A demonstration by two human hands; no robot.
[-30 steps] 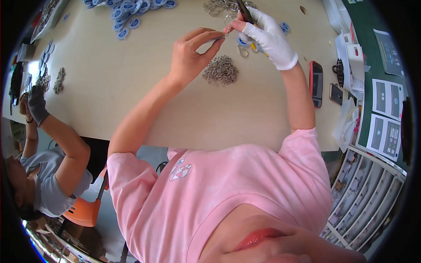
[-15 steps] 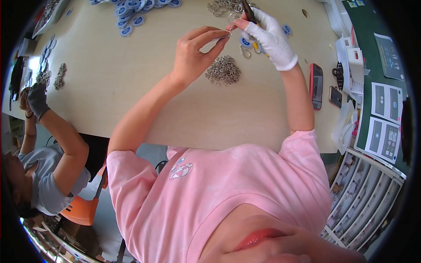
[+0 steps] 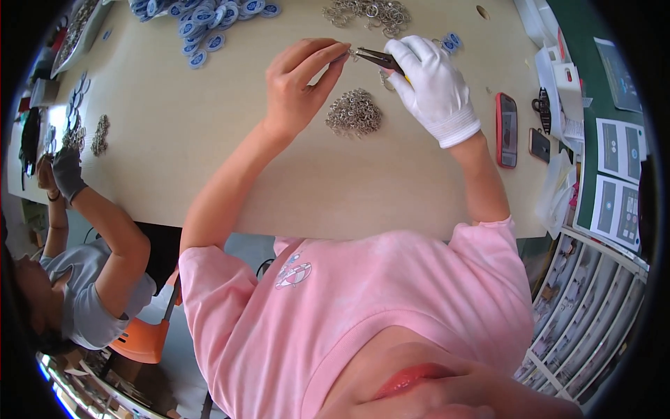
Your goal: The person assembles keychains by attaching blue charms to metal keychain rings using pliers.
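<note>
I'm over the counter (image 3: 314, 181) now: left hand (image 3: 296, 84), fingers closed, pinching a small metal piece (image 3: 354, 56), its details too tiny to make out! Over on the right, my white-gloved right hand (image 3: 434, 87) grips the pliers (image 3: 380, 59), tips right at that piece. A heap of chain (image 3: 354, 113) lies nearer me, blue discs (image 3: 204, 15) farther off, leftward.

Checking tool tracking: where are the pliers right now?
Head view, upper middle: the pliers are in the gloved right hand, tips pointing toward the left hand, above the pile of small metal parts.
</note>
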